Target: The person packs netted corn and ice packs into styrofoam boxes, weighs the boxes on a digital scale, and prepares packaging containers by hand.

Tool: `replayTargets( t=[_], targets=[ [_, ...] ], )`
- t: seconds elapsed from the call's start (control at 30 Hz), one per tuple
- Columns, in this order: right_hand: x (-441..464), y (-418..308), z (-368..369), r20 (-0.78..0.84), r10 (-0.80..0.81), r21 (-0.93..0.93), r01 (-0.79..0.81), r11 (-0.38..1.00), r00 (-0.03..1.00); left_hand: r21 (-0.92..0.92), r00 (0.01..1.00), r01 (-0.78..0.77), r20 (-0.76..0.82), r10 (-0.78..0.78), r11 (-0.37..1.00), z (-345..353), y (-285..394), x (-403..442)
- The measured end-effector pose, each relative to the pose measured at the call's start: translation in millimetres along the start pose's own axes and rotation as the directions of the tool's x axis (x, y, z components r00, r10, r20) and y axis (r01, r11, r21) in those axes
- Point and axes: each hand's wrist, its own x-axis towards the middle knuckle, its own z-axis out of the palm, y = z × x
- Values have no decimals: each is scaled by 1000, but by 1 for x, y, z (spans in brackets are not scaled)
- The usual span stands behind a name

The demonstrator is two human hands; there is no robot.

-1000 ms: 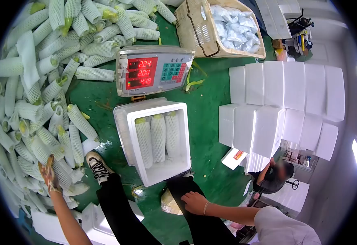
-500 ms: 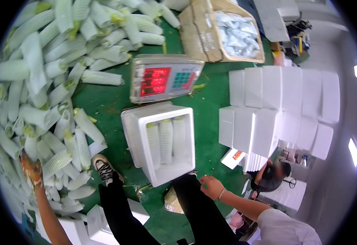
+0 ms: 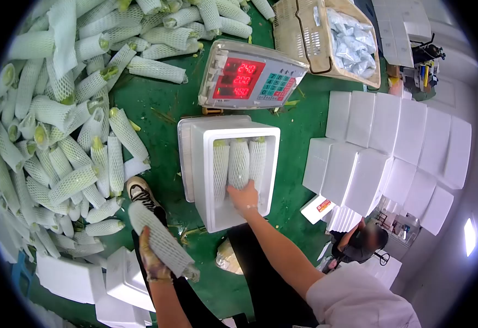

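Observation:
A long, pale green vegetable in a white foam net sleeve [image 3: 165, 243] lies in the grip of my left hand [image 3: 154, 259], which wears a stained glove. It is raised above my left leg, close to the pile of similar sleeved vegetables [image 3: 75, 183]. My bare right hand [image 3: 244, 198] reaches into an open white foam box [image 3: 197, 175]. Its fingers close around the near end of the middle sleeved vegetable [image 3: 239, 164]. Other sleeved vegetables [image 3: 220, 169] lie alongside it in the box. The box rests on a scale platform [image 3: 186, 158].
Beyond the box stands a scale display [image 3: 250, 79] with lit red digits. A beige crate [image 3: 310, 46] holds silvery packs [image 3: 351, 44]. White foam boxes [image 3: 365, 175] are stacked at right, near a seated person [image 3: 362, 243]. More foam boxes [image 3: 69, 276] stand at lower left.
My left hand has come back from the pile with a sleeved vegetable. My right hand has moved from beside the box into it, onto a vegetable there. The view has shifted.

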Motion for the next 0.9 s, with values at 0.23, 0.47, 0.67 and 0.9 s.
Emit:
replayTargets(
  t=[0.23,0.47,0.67,0.9],
  targets=[
    [-71,80,-103,341,-140,350,13,937,930,430,979,-59,202,-32,901,11,-24,7],
    [-136,130,-160,399,-135,421,-50,905,907,365,809,-14,551,-203,931,6,-141,61],
    [-111,42,-138,441,-396,284,293,913,805,159,897,-265,402,182,951,25,-113,32],
    [-142,-186,21,575,-728,84,859,506,373,-311,919,-362,-276,281,879,-33,-22,56]
  ],
)
